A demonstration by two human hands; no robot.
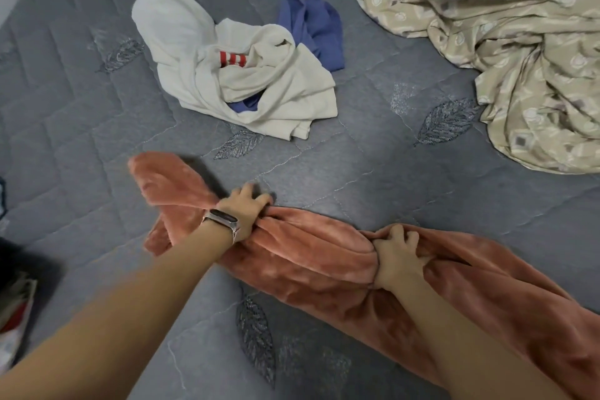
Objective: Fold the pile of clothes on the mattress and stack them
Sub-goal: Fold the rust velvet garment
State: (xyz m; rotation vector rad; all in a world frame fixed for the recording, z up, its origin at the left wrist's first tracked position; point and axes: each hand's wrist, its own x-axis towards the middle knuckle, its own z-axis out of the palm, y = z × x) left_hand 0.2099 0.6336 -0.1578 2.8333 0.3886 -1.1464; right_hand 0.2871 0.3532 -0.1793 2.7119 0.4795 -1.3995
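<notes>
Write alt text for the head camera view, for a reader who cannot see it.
Both hands grip a bunched rust-orange velvety garment on a grey quilted mattress: the left hand, with a wrist band, and the right hand. Beyond lie a crumpled white garment over a blue garment, and a beige patterned sheet at the right.

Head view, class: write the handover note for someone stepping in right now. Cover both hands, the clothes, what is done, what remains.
Left hand grips the bunched rust velvet garment near its far end; right hand grips it mid-length. It lies on the grey mattress, unfolded. White garment and blue garment lie crumpled beyond. No folded stack visible. Left: fold all three, stack.
</notes>
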